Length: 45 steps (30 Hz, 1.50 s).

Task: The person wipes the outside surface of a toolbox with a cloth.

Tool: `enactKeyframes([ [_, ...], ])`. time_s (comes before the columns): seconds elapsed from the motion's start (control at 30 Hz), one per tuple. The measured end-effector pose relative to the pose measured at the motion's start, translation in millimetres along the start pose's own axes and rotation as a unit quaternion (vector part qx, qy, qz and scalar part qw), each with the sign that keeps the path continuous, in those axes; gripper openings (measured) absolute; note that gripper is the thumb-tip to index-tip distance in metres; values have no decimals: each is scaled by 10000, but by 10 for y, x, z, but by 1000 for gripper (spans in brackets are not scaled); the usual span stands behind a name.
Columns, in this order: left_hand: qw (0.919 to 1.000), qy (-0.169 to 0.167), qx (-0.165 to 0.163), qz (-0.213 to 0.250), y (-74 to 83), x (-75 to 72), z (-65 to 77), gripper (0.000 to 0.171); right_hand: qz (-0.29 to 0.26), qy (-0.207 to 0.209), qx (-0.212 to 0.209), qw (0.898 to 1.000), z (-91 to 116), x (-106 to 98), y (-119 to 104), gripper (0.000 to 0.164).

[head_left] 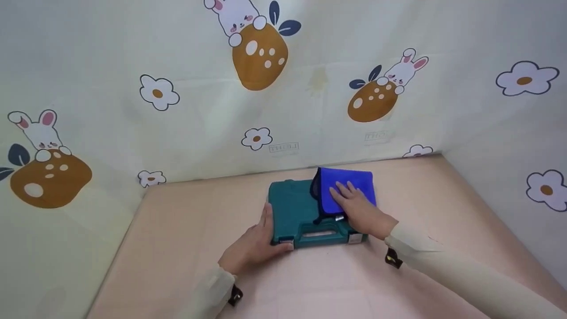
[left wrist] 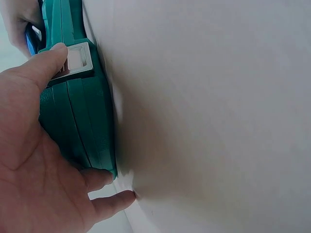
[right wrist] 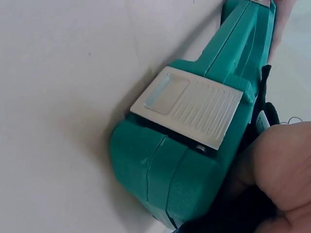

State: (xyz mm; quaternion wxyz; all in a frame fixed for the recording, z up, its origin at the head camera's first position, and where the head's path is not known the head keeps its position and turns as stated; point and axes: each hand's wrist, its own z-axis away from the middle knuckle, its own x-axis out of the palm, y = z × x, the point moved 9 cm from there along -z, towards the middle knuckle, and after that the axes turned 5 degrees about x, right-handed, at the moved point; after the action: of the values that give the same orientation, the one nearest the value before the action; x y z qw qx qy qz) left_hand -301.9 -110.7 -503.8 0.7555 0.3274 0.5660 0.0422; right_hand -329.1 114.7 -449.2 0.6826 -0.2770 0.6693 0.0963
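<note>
A green hard plastic carry case (head_left: pixel 292 208) lies flat on the table, its handle and two metal latches facing the near side. On its right half rests a blue fabric pouch (head_left: pixel 328 195) with black edging. My left hand (head_left: pixel 257 239) lies against the case's near left corner; its thumb touches the left latch (left wrist: pixel 77 60) and its fingers reach along the side. With fingers spread, my right hand (head_left: pixel 361 210) rests on top of the pouch; its thumb is hidden in the head view. The right latch (right wrist: pixel 187 107) lies flat against the case in the right wrist view.
The table (head_left: pixel 186 248) has a pale pinkish cover. Behind it and at both sides hang cloth walls (head_left: pixel 199 128) printed with rabbits and flowers. The case stands near the table's back edge. Dark bands sit at both sleeve cuffs.
</note>
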Motion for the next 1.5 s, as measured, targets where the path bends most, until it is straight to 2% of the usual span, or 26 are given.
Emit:
enactKeyframes([
  [0.5,9999,43,-47,-86,-9,12,-7,128,42,12,-249,9997,212,4,-102,69],
  [0.7,9999,66,-88,-52,-22,15,-4,129,24,-126,-176,9998,286,13,-158,72],
  [0.97,10000,38,-4,-34,-6,19,6,128,-18,-101,-241,9997,392,32,-257,77],
  [1.33,9999,31,-144,-2,-24,23,1,130,-181,153,-360,9991,425,45,-369,65],
  [1.5,9999,75,-115,11,-20,21,0,129,-137,116,-342,9993,406,82,-392,66],
])
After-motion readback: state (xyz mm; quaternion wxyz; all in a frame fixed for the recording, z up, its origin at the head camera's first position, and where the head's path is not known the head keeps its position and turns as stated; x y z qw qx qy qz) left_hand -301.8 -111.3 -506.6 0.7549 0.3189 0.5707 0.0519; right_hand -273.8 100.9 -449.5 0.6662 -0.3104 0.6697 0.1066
